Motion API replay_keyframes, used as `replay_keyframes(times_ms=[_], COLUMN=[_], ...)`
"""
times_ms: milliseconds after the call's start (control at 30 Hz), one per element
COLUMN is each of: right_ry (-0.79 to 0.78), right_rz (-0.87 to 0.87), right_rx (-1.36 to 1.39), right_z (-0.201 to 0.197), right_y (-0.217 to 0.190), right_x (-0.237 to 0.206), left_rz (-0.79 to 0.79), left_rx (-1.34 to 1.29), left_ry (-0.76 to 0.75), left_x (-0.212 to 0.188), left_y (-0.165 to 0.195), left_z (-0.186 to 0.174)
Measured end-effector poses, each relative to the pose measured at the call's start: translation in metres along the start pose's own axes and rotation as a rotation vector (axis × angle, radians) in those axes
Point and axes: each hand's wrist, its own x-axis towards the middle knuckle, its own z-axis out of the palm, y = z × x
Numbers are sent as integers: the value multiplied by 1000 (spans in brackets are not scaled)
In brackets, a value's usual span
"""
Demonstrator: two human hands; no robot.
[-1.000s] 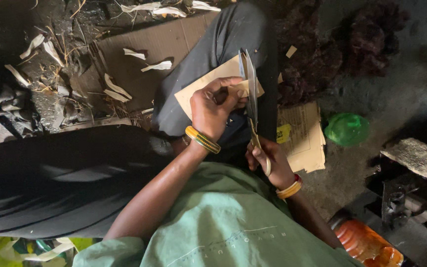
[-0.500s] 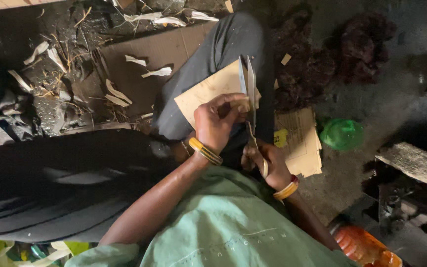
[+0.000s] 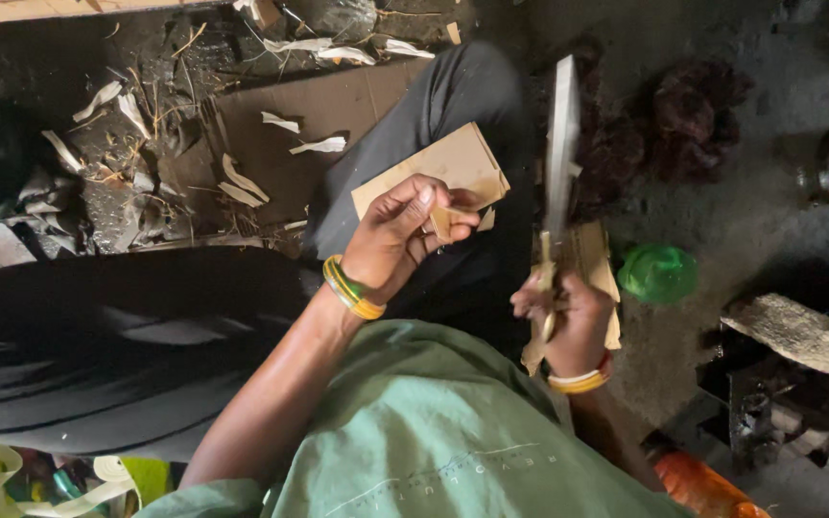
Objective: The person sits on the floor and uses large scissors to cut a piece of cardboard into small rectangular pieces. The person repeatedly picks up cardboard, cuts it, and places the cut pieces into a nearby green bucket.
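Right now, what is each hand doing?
Left hand: closed, pinching a small cardboard piece.
Right hand: closed on the handle of a long blade.

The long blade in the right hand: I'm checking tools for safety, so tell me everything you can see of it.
The long blade is a pale, flat strip of grey metal, seen nearly edge-on. It points away from the person, past the knee. The right hand grips its lower end, which looks wrapped in light fibre. It stands apart from the cardboard piece beside it.
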Motion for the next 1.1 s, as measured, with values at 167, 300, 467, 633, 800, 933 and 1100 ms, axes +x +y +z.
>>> replay_keyframes(times_ms=[167, 300, 467, 633, 800, 933, 1100], right_ry=[-3, -151, -225, -321, -328, -414, -451], right_rz=[-91, -179, 155, -64, -36, -47, -43], right_rx=[14, 112, -107, 181, 136, 323, 224], right_z=[3, 15, 20, 21, 19, 20, 21], right_y=[-51, -72, -71, -56, -48, -41, -31], right_x=[35, 59, 64, 69, 66, 60, 57], left_rz=[-57, -77, -98, -144, -178, -171, -287], left_rx=[112, 157, 196, 193, 251, 371, 468], left_ry=[-92, -144, -161, -196, -233, -256, -299], left_x=[-9, -14, -18, -20, -20, -17, -10], left_y=[15, 21, 23, 25, 28, 25, 25], left_z=[11, 16, 17, 14, 11, 15, 24])
